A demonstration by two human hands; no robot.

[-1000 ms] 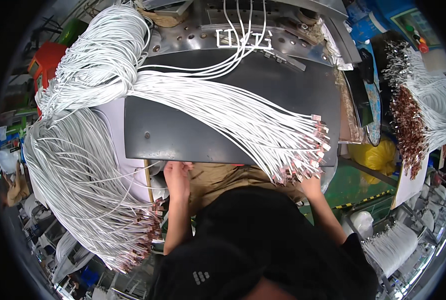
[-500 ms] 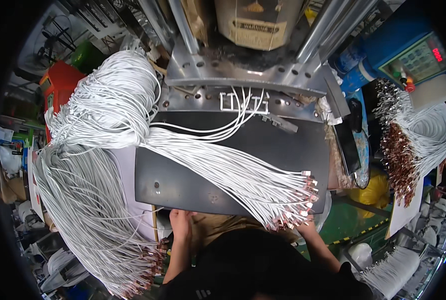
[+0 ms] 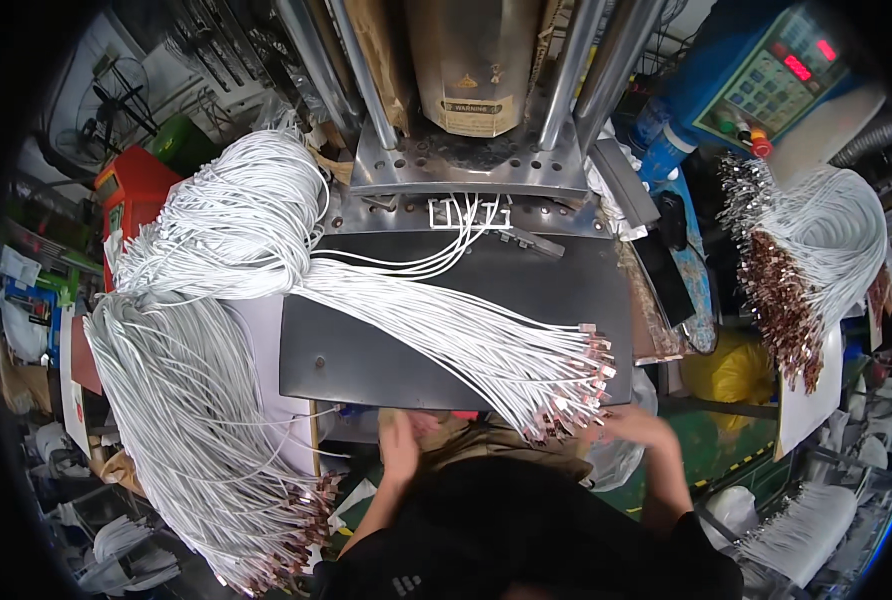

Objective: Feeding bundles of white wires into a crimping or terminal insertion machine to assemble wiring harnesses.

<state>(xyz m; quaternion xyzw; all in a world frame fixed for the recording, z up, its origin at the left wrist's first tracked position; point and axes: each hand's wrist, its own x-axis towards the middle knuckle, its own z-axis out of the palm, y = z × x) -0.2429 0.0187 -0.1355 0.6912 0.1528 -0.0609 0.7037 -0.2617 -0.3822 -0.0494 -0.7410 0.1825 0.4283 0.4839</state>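
Note:
A fanned bundle of white cables (image 3: 436, 330) lies across the dark plate, its coppery connector ends (image 3: 576, 395) toward the right front corner. My right hand (image 3: 621, 425) is right beside those ends, its fingertips partly hidden behind them. Below the plate's front edge, over my lap, my left hand (image 3: 404, 440) is blurred, and its finger shape is unclear. A few cables run from the bundle up into a white moulded frame (image 3: 471, 215) under the press. The coiled part of the bundle (image 3: 231, 215) sits to the left.
Ahead stands a metal press (image 3: 471, 165) with upright rods. Grey-white cables (image 3: 186, 420) hang at the left. A blue control box (image 3: 766, 80) and another coil of cables (image 3: 836, 240) are on the right. The dark plate (image 3: 331, 345) has a front edge facing me.
My left hand has shifted right and inward below the plate's edge. My right hand has come up and shows more beside the connectors. The view has turned slightly; the cables lie much as before.

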